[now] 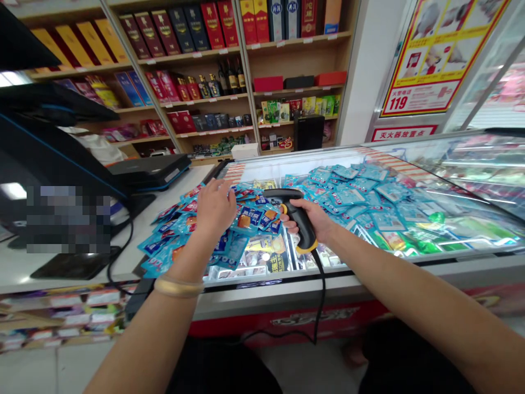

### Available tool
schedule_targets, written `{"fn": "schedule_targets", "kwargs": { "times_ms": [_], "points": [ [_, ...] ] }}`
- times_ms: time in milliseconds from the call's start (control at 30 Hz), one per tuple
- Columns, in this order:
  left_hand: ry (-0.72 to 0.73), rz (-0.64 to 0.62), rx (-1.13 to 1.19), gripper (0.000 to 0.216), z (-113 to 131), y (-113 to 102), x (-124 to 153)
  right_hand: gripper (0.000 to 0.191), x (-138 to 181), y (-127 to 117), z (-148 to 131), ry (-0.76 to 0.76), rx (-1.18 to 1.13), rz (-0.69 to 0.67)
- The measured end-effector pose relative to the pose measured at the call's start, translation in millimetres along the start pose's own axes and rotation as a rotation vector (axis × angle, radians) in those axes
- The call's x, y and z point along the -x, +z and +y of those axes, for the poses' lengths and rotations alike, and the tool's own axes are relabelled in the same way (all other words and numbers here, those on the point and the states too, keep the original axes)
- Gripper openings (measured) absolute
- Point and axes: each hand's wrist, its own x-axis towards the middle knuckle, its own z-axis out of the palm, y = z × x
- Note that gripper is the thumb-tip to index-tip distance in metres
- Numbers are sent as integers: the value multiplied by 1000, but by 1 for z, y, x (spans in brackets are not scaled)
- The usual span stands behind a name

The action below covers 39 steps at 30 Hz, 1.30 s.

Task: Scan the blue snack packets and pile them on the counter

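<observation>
My right hand (314, 219) is wrapped round the handle of a black and yellow barcode scanner (304, 227). Its head points left over the packets, and a black cable hangs from its base. My left hand (215, 205), below a gold-coloured bangle (179, 287) on the wrist, rests over a pile of blue snack packets (250, 216). Its fingers look slightly spread, with the tips partly hidden, and I see nothing held in it. To the right of the scanner lies a second heap of light blue packets (348, 189). Both heaps lie on the glass top of a chest freezer (353, 276).
On the left, a counter (176, 189) carries a black checkout terminal (45, 158), a flat black scale-like device (151, 167) and a dark tablet-like slab (76, 265). Shelves (197, 54) of boxes and bottles stand behind. The scanner cable (320, 295) loops down in front of the freezer.
</observation>
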Motion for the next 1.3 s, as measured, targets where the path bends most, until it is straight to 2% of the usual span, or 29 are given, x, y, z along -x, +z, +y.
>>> {"fn": "schedule_targets", "kwargs": {
  "times_ms": [100,200,367,467,567,700,800,900,1100,1200,1300],
  "points": [
    [66,-3,130,42,34,11,-6,14,12,-8,-17,-55,0,3],
    [96,-42,238,39,73,29,-10,13,35,-25,-41,-123,2,48],
    [97,-181,380,39,139,60,-13,15,81,-63,-77,-249,-26,186],
    [88,-273,419,39,172,75,-11,14,99,-80,-83,-289,-60,235],
    [100,-361,435,44,194,89,-10,14,103,-88,-81,-298,-85,248],
    [221,-407,463,59,205,106,-13,12,100,-85,-78,-315,-77,231],
    [305,-432,462,55,207,116,-19,11,99,-82,-79,-334,-54,217],
    [302,-483,430,50,208,120,-21,12,100,-81,-79,-331,-58,226],
    [160,-426,429,57,201,108,-20,16,100,-84,-78,-304,-47,245],
    [3,-395,517,62,194,102,-20,14,99,-85,-77,-296,-22,241],
    [-181,-418,730,49,187,101,-18,13,99,-85,-77,-289,-13,237]
  ]
}}
